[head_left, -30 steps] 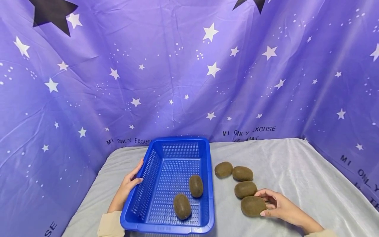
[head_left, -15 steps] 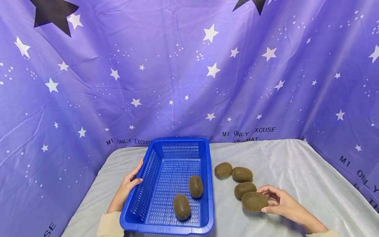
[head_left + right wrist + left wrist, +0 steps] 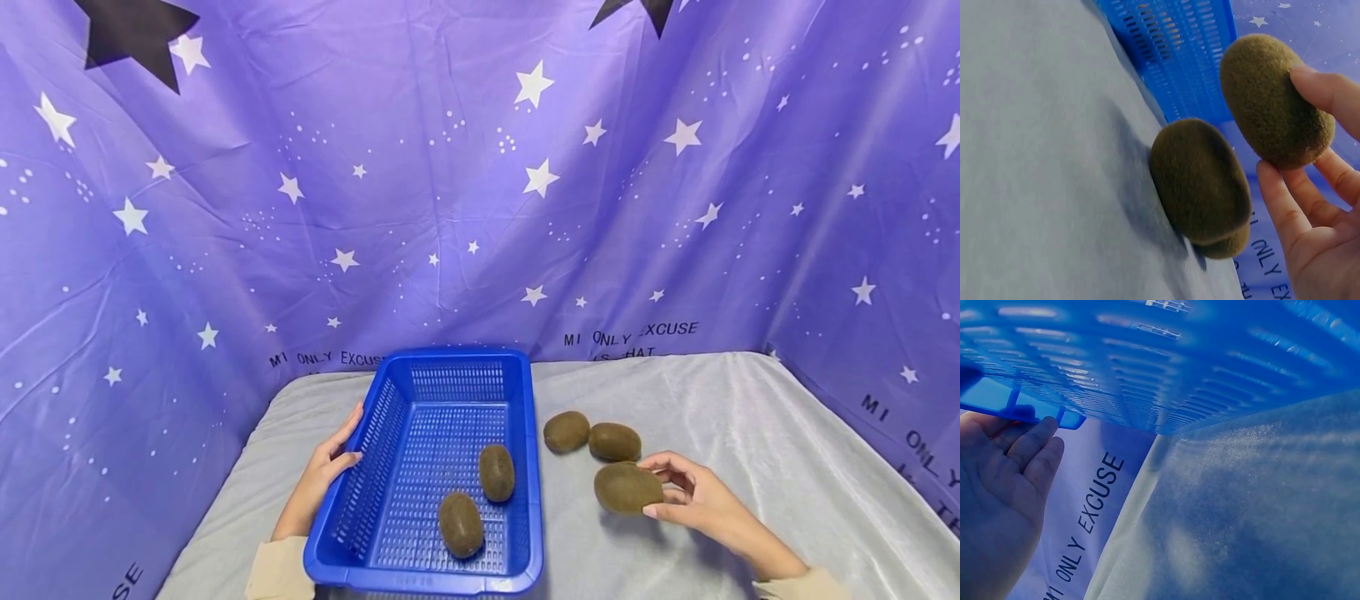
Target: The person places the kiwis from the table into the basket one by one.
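Observation:
My right hand (image 3: pixel 697 500) pinches a brown, fuzzy kiwi (image 3: pixel 628 487) between thumb and fingertips. The right wrist view shows this held kiwi (image 3: pixel 1272 100) raised off the cloth, above another kiwi (image 3: pixel 1197 181) lying there. In the head view the raised fruit hides that one. Two more kiwis, a left one (image 3: pixel 567 432) and a right one (image 3: pixel 615 442), lie just beyond. My left hand (image 3: pixel 322 475) grips the left rim of a blue plastic basket (image 3: pixel 534 500), thumb over the edge. Inside the basket lie two kiwis, one upper (image 3: pixel 497 472) and one lower (image 3: pixel 461 525).
A grey cloth (image 3: pixel 750 433) covers the table. Around its back and sides hangs a purple curtain (image 3: pixel 450 167) with stars and lettering. The basket's right wall stands between the loose kiwis and the basket's inside.
My right hand has lifted the nearest kiwi off the cloth and moved it slightly up and left, over the neighbouring kiwi. The left hand and basket have stayed in place.

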A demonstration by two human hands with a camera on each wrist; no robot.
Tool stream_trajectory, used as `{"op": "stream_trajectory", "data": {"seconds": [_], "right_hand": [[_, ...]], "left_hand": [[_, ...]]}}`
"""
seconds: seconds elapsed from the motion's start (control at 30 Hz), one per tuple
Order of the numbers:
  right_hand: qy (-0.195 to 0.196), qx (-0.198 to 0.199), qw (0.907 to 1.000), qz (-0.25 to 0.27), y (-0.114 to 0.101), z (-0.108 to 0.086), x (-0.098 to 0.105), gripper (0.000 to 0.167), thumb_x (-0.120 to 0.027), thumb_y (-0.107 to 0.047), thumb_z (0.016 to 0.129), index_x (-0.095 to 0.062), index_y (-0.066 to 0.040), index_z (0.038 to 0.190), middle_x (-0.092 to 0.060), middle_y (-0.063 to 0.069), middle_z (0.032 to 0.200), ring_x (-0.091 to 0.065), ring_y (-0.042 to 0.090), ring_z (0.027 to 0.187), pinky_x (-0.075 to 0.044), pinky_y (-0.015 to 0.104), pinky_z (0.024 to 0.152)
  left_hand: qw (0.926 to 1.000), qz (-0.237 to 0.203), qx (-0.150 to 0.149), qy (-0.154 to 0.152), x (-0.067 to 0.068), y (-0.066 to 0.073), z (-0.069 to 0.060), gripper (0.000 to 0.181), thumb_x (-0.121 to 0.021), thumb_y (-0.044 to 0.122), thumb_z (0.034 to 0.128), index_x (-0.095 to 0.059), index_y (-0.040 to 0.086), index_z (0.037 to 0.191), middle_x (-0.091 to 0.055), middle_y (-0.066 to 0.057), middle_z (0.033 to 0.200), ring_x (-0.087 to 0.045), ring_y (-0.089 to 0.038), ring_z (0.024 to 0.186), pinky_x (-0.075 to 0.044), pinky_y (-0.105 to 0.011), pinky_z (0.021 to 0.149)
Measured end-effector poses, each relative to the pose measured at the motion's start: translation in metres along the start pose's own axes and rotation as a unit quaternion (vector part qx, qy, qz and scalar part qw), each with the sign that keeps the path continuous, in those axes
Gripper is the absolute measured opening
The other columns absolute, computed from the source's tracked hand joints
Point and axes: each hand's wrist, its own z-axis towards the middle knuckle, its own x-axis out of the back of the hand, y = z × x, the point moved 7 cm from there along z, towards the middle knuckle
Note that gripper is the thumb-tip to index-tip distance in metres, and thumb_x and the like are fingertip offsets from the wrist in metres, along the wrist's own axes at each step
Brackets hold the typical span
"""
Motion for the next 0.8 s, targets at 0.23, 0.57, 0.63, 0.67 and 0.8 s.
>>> {"op": "stream_trajectory", "data": {"seconds": [0.23, 0.57, 0.63, 0.67, 0.8], "right_hand": [[0.005, 0.003, 1.0, 0.003, -0.006, 0.01, -0.004, 0.042, -0.071, 0.005, 0.077, -0.054, 0.003, 0.116, -0.061, -0.003, 0.112, -0.059, 0.009, 0.094, -0.05, 0.023, 0.078], [0.007, 0.015, 0.9996, 0.022, -0.018, 0.03, -0.017, 0.044, -0.072, 0.006, 0.074, -0.055, 0.004, 0.115, -0.059, 0.001, 0.112, -0.059, 0.009, 0.097, -0.05, 0.023, 0.081], [0.002, 0.028, 0.9989, 0.037, -0.022, 0.034, -0.021, 0.044, -0.071, 0.008, 0.074, -0.054, 0.006, 0.115, -0.059, 0.001, 0.113, -0.06, 0.009, 0.096, -0.051, 0.025, 0.08], [-0.002, 0.033, 0.9985, 0.044, -0.024, 0.036, -0.024, 0.044, -0.071, 0.009, 0.074, -0.054, 0.007, 0.115, -0.059, 0.001, 0.113, -0.061, 0.009, 0.095, -0.051, 0.025, 0.08], [-0.015, 0.044, 0.9968, 0.065, -0.03, 0.043, -0.033, 0.044, -0.07, 0.009, 0.075, -0.052, 0.009, 0.115, -0.058, 0.001, 0.113, -0.062, 0.01, 0.094, -0.052, 0.027, 0.079]], "left_hand": [[0.9999, 0.002, 0.011, 0.001, 0.0, -0.001, -0.001, 0.064, -0.045, -0.001, 0.0918, -0.019, 0.005, 0.15, -0.006, -0.011, 0.158, -0.023, 0.007, 0.133, -0.028, -0.01, 0.099], [0.9999, 0.001, 0.01, 0.005, 0.0, 0.0, -0.001, 0.064, -0.045, 0.0, 0.0921, -0.019, 0.005, 0.15, -0.005, -0.015, 0.157, -0.024, 0.007, 0.133, -0.029, -0.011, 0.099], [1.0, 0.004, 0.005, 0.003, 0.0, 0.002, 0.0, 0.063, -0.046, 0.0, 0.0923, -0.019, 0.004, 0.15, -0.006, -0.015, 0.157, -0.024, 0.006, 0.133, -0.029, -0.011, 0.099], [1.0, 0.003, 0.003, 0.002, 0.0, 0.002, 0.0, 0.063, -0.045, -0.001, 0.0924, -0.019, 0.004, 0.15, -0.006, -0.014, 0.157, -0.024, 0.006, 0.133, -0.029, -0.011, 0.099], [1.0, 0.004, 0.0, -0.004, -0.001, 0.002, 0.0, 0.063, -0.044, -0.002, 0.0926, -0.019, 0.003, 0.149, -0.005, -0.014, 0.157, -0.023, 0.007, 0.133, -0.028, -0.01, 0.098]]}}
